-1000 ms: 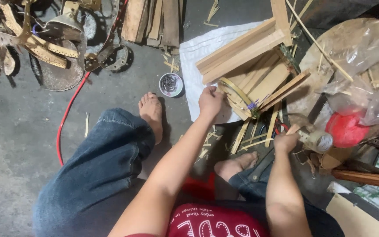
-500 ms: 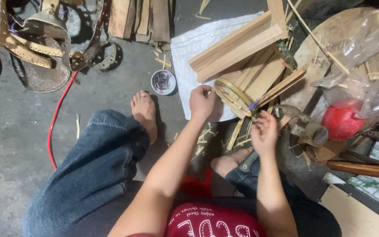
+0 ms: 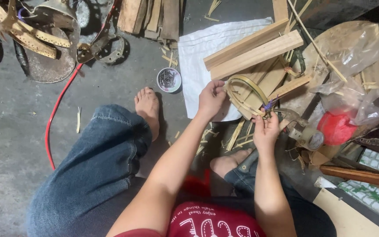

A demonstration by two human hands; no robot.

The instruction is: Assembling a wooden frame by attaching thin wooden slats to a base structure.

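Curved pale bamboo strip [image 3: 247,87], bent into an arch. It lies over flat bamboo slats [image 3: 266,83], just right of the white cloth [image 3: 207,57] spread on the grey concrete floor [image 3: 18,131]. Long axis runs from upper left to lower right in the head view; the crown of the arch faces up and right, away from the person, and the two ends point toward the hands. Lower-right end carries a small purple tie [image 3: 267,105].

Left hand [image 3: 210,98]: at the upper-left end of the strip, fingers curled, thumb and forefinger pinching that end. Right hand [image 3: 266,131]: below the purple tie, fingertips bunched together and touching the lower-right end; whether they actually grip it, cannot tell.

Two long squared pale wooden battens [image 3: 255,48] lie across the cloth just beyond the arch, roughly parallel, rising to the right. Roll of tape [image 3: 311,138] sits near the right hand, to its right; a red rounded object [image 3: 335,128] under crumpled clear plastic sheeting [image 3: 360,74] lies beyond it. Small round tin of dark nails [image 3: 169,80] stands left of the cloth, near the bare left foot [image 3: 148,107]. A red hose [image 3: 55,118] runs along the floor, well to the left.
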